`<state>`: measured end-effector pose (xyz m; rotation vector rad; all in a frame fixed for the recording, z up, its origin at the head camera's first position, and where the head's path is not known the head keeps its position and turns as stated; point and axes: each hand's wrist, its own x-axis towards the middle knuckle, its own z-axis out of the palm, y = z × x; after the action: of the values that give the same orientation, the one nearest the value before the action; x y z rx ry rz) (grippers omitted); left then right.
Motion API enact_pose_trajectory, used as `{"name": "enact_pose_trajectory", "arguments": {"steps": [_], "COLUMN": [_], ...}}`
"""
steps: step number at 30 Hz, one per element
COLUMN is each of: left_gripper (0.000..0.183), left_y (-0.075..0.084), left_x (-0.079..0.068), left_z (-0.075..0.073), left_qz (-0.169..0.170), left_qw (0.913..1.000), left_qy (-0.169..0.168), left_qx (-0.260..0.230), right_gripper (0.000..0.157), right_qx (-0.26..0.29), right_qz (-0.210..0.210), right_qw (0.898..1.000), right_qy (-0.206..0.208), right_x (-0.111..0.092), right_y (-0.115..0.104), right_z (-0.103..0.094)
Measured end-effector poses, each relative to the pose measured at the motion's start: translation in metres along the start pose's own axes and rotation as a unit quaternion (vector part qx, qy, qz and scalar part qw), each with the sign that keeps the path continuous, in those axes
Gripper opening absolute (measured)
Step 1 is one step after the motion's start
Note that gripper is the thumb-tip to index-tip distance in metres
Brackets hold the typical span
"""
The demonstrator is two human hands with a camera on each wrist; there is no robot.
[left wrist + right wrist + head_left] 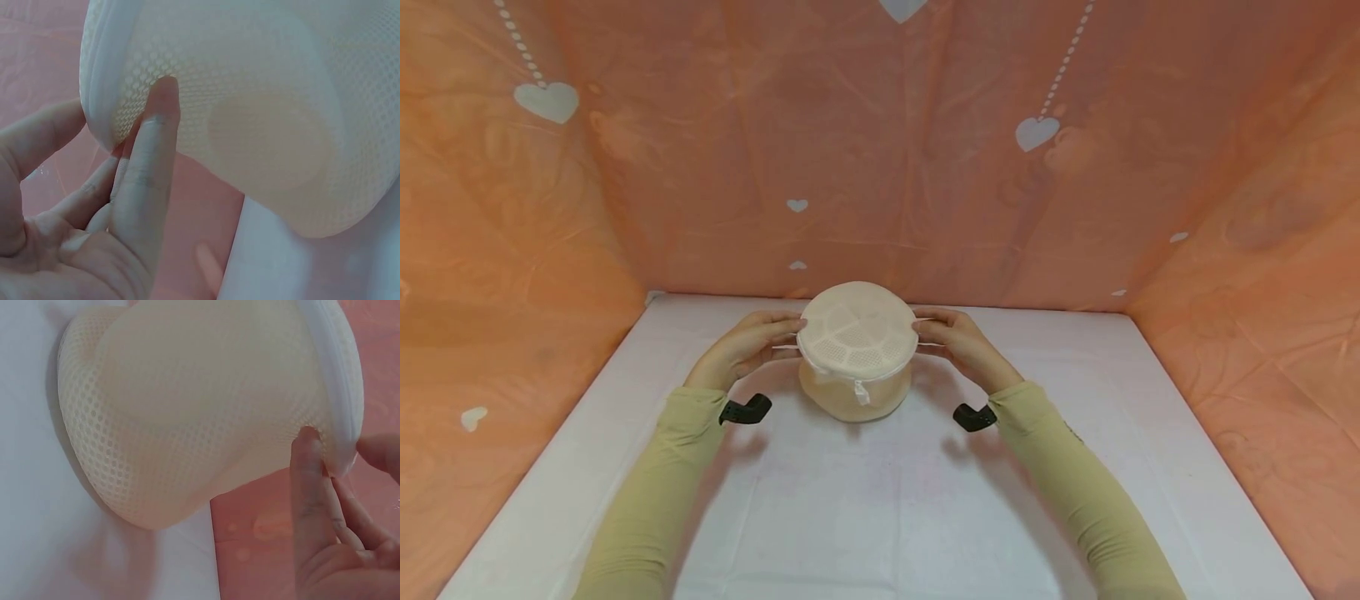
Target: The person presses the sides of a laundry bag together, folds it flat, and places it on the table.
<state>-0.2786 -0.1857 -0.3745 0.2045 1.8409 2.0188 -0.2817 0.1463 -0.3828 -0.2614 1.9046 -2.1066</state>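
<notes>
A cream mesh laundry bag, round and drum-shaped, stands on the white table near its back edge. Its flat lid faces up, and a white zipper pull hangs at the front of the rim. My left hand pinches the rim from the left, thumb on the outside and fingers against the mesh wall, as the left wrist view shows. On the opposite side my right hand pinches the rim the same way. A pale rounded shape shows through the mesh in the left wrist view.
A white cloth covers the table. Orange curtains printed with pale hearts enclose the back and both sides. Black wrist camera mounts jut inward from both sleeves, above the table surface.
</notes>
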Motion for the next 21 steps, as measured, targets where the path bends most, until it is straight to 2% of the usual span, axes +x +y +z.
{"name": "enact_pose_trajectory", "arguments": {"steps": [7, 15, 21], "left_gripper": [0.043, 0.042, 0.045], "left_y": [0.001, 0.001, -0.003], "left_x": [0.002, 0.004, 0.005], "left_z": [0.004, 0.009, 0.011], "left_qz": [-0.014, -0.014, -0.029], "left_qw": [0.9996, 0.9998, 0.9992], "left_qy": [0.024, 0.011, 0.007], "left_qx": [0.004, -0.011, -0.026], "right_gripper": [0.037, 0.041, 0.042], "right_qx": [-0.006, -0.015, -0.012], "right_qz": [0.005, 0.018, 0.024], "right_qw": [1.000, 1.000, 0.999], "right_qy": [0.006, 0.014, 0.018], "right_x": [-0.001, -0.002, -0.004], "right_y": [-0.001, -0.001, -0.001], "right_z": [-0.003, -0.007, -0.011]}}
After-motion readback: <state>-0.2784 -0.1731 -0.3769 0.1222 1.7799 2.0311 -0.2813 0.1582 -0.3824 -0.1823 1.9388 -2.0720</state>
